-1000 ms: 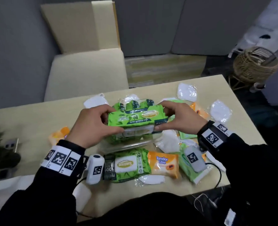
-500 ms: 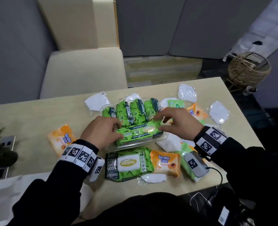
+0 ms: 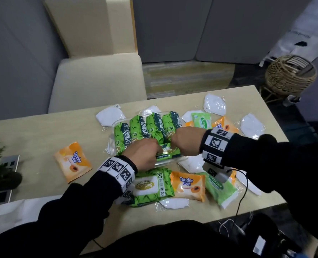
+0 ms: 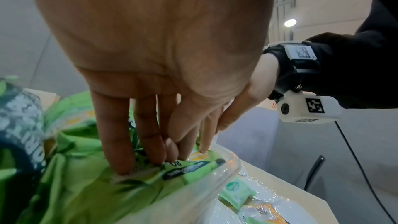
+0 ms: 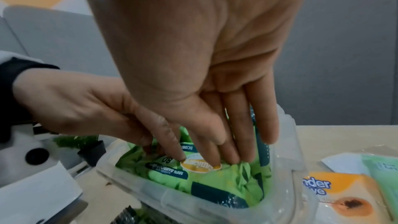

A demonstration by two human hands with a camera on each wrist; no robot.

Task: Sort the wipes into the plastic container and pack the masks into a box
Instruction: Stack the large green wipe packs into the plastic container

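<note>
Currently, everything is referenced to the clear plastic container [image 3: 111,144] at mid-table. Left of it, well apart, one orange Tender Love wipes pack [image 3: 73,161] lies flat. Inside it, four green Sanicare packs [image 3: 148,127] stand on edge along the far side. A fifth green pack [image 3: 166,152] lies crosswise against the container's near wall, long axis left–right.

The left hand [image 3: 144,153] is planted on that pack's left half, fingers [image 4: 116,142] straight and close together, tips pressed down into the wrapper; nothing is gripped. The right hand [image 3: 187,140] is on the right half, fingers [image 5: 267,125] likewise straight and bunched, pushed in beside the container's right wall.

Judged step: seating the crosswise pack. Both hands are equally near it.

Just in front of the container, a large green Sanicare pack [image 3: 150,187] and another orange Tender Love pack [image 3: 190,185] remain unsorted; the left hand is nearer the green one. Bagged white masks [image 3: 215,104] are scattered behind and right of the container, untouched. No mask box can be identified.
</note>
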